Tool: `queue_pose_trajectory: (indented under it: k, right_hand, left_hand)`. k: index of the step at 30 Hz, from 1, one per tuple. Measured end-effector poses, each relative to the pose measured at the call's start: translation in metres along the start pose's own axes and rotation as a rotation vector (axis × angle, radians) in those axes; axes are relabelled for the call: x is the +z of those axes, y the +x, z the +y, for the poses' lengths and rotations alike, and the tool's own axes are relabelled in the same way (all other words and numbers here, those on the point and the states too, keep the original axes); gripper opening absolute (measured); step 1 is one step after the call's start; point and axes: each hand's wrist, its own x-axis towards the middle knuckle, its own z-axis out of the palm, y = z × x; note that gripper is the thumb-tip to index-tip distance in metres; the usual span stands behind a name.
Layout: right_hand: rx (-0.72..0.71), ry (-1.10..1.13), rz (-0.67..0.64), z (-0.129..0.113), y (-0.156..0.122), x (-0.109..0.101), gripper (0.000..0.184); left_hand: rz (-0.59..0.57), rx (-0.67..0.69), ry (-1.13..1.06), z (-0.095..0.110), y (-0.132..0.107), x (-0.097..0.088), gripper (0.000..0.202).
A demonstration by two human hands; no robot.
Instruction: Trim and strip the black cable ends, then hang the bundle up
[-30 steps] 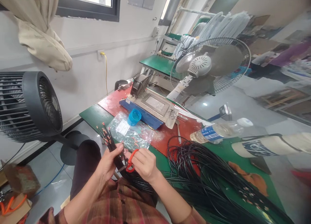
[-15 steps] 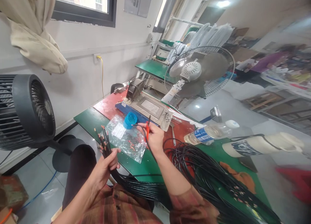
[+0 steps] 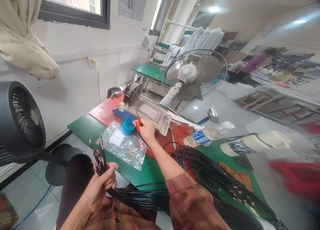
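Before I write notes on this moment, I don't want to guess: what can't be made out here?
Head view: most of the scissors, hidden by the right hand.
Head view: the gripped stretch of the black cables, hidden by the left hand.
Head view: what the blue cup holds, too small to tell.
Head view: print on the white label, too small.
Head view: the dark fan, cut off by the left edge.
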Motion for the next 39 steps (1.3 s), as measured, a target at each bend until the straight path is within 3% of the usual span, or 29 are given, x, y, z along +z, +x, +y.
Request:
queue_pose_trajectory:
  k: [5,9,18,21,24,28,31,35,39]
  right_hand:
    - [0.006,-0.055,-0.011,-0.001,0.000,0.008,0.035]
    - [0.013,-0.098,-0.007,0.002,-0.001,0.012,0.037]
    - [0.035,-0.116,-0.006,-0.003,-0.002,0.009,0.039]
    - [0.024,-0.027,0.013,-0.006,-0.001,-0.002,0.036]
    - [0.020,0.067,0.077,-0.001,0.011,-0.026,0.032]
    - [0.118,0.069,0.176,0.022,0.041,-0.065,0.030]
    - [0.208,0.001,0.199,0.043,0.062,-0.083,0.027]
    - [0.286,-0.069,0.172,0.058,0.075,-0.086,0.025]
    - [0.250,-0.067,0.133,0.058,0.075,-0.079,0.028]
  left_hand:
    - [-0.087,0.100,-0.126,0.022,-0.016,0.014,0.016]
    - [-0.174,0.078,-0.086,0.030,-0.025,0.020,0.017]
    - [-0.084,0.022,-0.013,0.018,-0.018,0.014,0.020]
    - [-0.037,0.030,-0.003,0.012,-0.014,0.015,0.033]
    - [0.012,0.048,-0.001,0.008,-0.013,0.017,0.040]
    - [0.005,0.035,0.011,0.007,-0.010,0.015,0.030]
    - [-0.017,0.030,0.022,0.007,-0.007,0.012,0.021]
    - [-0.036,0.005,0.069,0.004,0.000,0.008,0.027]
    - [-0.045,0.001,0.107,0.002,0.004,0.007,0.028]
